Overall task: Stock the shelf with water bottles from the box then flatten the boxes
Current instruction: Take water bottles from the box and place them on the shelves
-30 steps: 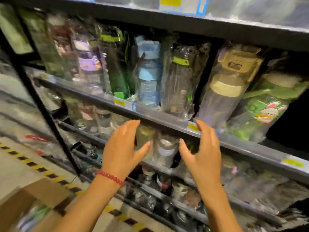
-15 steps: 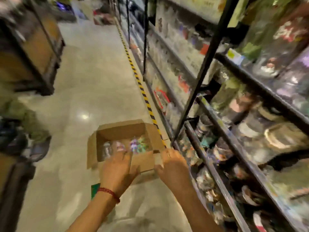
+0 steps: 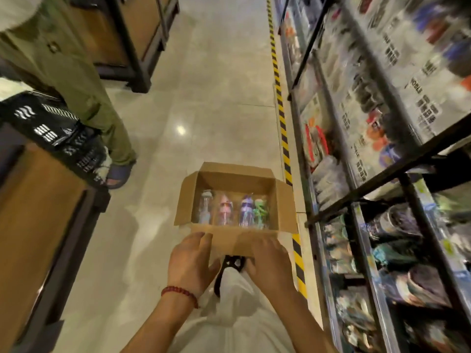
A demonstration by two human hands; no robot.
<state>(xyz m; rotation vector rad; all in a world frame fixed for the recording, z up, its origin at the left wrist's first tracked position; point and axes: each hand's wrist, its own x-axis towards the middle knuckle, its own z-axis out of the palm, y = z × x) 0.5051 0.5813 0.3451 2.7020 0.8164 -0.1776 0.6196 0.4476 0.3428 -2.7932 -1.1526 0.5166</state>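
The box [image 3: 237,197] is plain matt brown cardboard. Inside it lie four bottles [image 3: 233,210] of clear, shiny plastic. Under the box, the floor [image 3: 204,103] is smooth polished stone, glossy enough to mirror a lamp. Right of the box, the shelf [image 3: 331,128] has dark metal frames holding goods in glossy plastic wrap.

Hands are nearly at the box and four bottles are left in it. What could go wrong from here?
1. The bottles lie wrapped in clear plastic, so they may slip from the left hand or right hand.
2. The box sits on the striped tape close to the shelf; its open flap may catch there.
3. A bystander's foot stands nearby in the aisle.
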